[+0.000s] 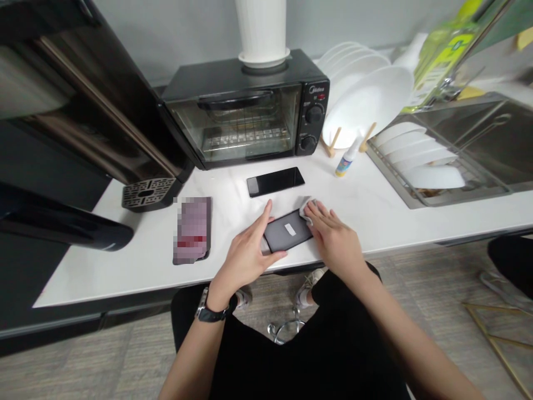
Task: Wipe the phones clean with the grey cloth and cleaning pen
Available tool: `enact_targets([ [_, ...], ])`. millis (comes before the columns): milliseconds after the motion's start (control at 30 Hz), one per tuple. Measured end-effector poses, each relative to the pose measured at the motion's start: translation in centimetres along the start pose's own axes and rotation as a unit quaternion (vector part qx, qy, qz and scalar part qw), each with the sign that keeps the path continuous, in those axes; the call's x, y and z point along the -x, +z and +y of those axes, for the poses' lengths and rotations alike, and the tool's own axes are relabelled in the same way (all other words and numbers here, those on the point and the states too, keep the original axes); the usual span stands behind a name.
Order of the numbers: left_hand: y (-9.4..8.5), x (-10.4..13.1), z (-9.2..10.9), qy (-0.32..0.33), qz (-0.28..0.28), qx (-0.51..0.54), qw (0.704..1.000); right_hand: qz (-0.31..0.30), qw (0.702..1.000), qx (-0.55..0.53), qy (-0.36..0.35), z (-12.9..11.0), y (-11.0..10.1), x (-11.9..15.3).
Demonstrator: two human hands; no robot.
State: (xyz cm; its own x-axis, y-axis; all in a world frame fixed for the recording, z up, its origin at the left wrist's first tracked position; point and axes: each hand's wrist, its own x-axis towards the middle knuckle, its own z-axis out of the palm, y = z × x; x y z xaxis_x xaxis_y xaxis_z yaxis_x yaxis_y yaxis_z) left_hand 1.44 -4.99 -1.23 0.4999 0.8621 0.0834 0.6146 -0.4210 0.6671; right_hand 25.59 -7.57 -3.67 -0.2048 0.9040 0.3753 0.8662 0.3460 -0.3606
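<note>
On the white counter lies a dark grey phone case (281, 233) with a small white label on it. My left hand (250, 247) grips its left end between thumb and fingers. A crumpled pale cloth (307, 206) is under the fingertips of my right hand (333, 236), which presses it on the case's upper right corner. Just beyond the case lies a black phone (275, 181), screen up. A pixelated phone-shaped item (194, 230) with a dark edge rests to the left. A small spray bottle (346, 161) with a blue and yellow label stands at the right.
A black toaster oven (245, 116) stands behind, with a white pot (263, 30) on top. A dark dispenser (104, 100) fills the left. White plates (366, 100) stand on a wooden rack, near a sink (491, 144) holding bowls (433, 176). A person's shoe (503, 286) shows at far right.
</note>
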Motion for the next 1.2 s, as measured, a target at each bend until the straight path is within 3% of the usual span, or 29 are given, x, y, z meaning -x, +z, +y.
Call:
enact_targets([
  [167, 0.2, 0.4, -0.4, 0.013, 0.009, -0.015, 1.0, -0.059, 0.997, -0.02, -0.039, -7.7, 2.3, -2.4],
  [267, 0.3, 0.5, -0.8, 0.017, 0.016, -0.021, 0.999, -0.065, 0.996, -0.038, -0.051, -9.3, 2.2, -1.2],
  [433, 0.2, 0.3, -0.5, 0.016, 0.007, -0.021, 1.0, -0.056, 0.993, -0.064, -0.086, -7.0, 0.8, 2.4],
  [667, 0.0, 0.2, 0.2, 0.0, 0.005, -0.029, 1.0, 0.002, 1.0, 0.023, -0.015, -2.2, -1.4, 5.1],
  [867, 0.1, 0.1, -0.2, 0.006, 0.003, -0.015, 1.0, 0.054, 0.994, 0.085, 0.051, 0.9, -0.5, 2.2],
  [1000, 0.1, 0.0, -0.2, 0.002, 0.006, -0.01, 1.0, 0.085, 0.987, 0.108, 0.088, 0.2, 1.2, -0.5],
  [1200, 0.2, 0.1, 0.1, 0.003, 0.014, -0.015, 1.0, 0.07, 0.979, 0.15, 0.12, -1.4, 1.3, -2.8],
])
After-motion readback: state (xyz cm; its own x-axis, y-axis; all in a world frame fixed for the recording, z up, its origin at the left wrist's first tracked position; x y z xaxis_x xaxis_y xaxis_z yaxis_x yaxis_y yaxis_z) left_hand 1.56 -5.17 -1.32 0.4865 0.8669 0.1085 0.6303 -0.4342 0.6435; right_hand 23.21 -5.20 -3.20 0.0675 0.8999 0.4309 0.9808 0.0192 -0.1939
